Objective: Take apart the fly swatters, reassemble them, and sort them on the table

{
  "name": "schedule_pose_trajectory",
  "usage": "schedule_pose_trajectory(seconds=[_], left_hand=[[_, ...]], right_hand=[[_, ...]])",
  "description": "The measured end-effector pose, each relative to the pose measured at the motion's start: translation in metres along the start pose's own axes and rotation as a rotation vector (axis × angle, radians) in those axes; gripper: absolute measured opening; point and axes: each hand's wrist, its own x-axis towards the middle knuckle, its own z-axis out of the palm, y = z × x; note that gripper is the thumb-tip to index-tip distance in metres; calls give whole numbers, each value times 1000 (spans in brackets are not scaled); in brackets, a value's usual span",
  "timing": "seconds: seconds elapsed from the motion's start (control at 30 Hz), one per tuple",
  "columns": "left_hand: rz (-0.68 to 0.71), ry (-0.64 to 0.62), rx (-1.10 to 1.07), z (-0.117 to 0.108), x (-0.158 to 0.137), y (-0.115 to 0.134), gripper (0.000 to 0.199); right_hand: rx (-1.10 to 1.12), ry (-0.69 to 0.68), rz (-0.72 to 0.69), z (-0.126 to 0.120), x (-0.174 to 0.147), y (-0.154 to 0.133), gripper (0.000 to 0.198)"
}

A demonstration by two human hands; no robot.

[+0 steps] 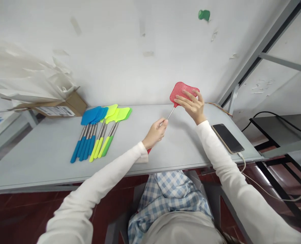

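A red fly swatter (180,88) with a perforated head is held tilted above the table, its head up and to the right. My left hand (155,133) is closed around it at the lower metal shaft, and a bit of red handle shows below the fist. Against the swatter's head rests my right hand (193,106), fingers spread and stretched over the mesh. To the left lie several more swatters in a row: blue swatters (90,116), yellow swatters (111,112) and a green swatter (107,146), partly overlapping.
A cardboard box (73,104) with a label stands at the back left of the grey table (51,173). A phone (227,138) with a white cable lies near the right edge. The white wall (115,54) borders the back, and a metal frame (242,74) rises at the right.
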Motion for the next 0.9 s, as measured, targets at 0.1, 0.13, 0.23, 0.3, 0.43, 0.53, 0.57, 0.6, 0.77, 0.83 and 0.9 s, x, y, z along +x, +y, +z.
schedule_pose_trajectory(seconds=[0.1,0.13,0.23,0.3,0.43,0.53,0.57,0.6,0.77,0.83,0.9], left_hand=[[-220,-157,-239,-7,-17,12,33],[-250,-168,-265,-9,-20,14,32],[-291,-139,-230,-10,-20,16,30],[-290,-115,-162,-6,-11,18,24],[-231,-118,-220,9,13,26,15],[-251,-173,-364,24,25,29,25],[-267,-180,-398,28,28,29,28],[-286,-182,-425,32,30,28,29],[-370,-172,-547,39,39,30,33],[-404,-173,-628,38,42,33,33],[-447,-177,-716,37,43,36,32]], right_hand=[[32,9,-1,-2,3,-14,35],[42,12,0,-2,1,-18,35],[67,-9,-16,-7,-7,-28,35],[88,-63,-71,-11,-11,-32,33],[131,-151,-194,-14,-16,-32,31],[115,-130,-173,-9,-18,-19,29],[110,-131,-168,-6,-19,-13,29],[105,-138,-165,-3,-21,-7,29],[91,-172,-147,9,-22,13,32],[103,-179,-149,12,-20,16,34],[116,-195,-137,15,-17,16,37]])
